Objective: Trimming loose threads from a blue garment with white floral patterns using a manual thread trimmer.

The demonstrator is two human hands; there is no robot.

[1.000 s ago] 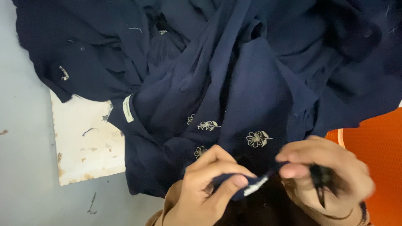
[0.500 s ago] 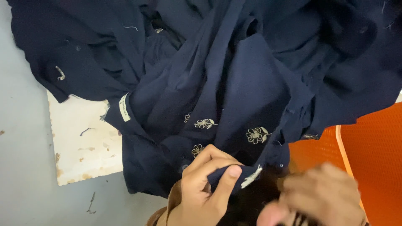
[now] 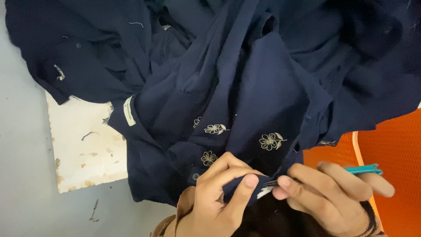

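- Pinching a small fold of navy fabric: the left hand [image 3: 217, 197], low centre of the head view, thumb and forefinger pressed together on the cloth edge.
- Navy garment [image 3: 263, 87]: large, crumpled, heaped across most of the view from 9 o'clock round to 3 o'clock; the pinched fold lies at its lower edge, at about 6 o'clock.
- Right hand [image 3: 329, 193]: at 5 o'clock, just beside the left hand; fingers closed around a small thread snip with a teal handle [image 3: 362, 169], whose dark metal tip touches the pinched fold where a white scrap shows.
- Embroidered flowers [image 3: 272, 141]: pale outline motifs stitched on the garment, several grouped just above the hands, toward 12 o'clock of them.
- White label [image 3: 128, 110]: narrow, sewn to a garment edge, at 9 o'clock of the flowers.
- White board [image 3: 83, 149]: flat, stained and chipped at its edges, partly under the garment, at 8 o'clock.
- Grey worktop [image 3: 22, 188]: bare surface along the left side, with loose thread bits on it.
- Orange mesh surface [image 3: 394, 145]: at 4 o'clock, behind the right hand, partly covered by the garment.
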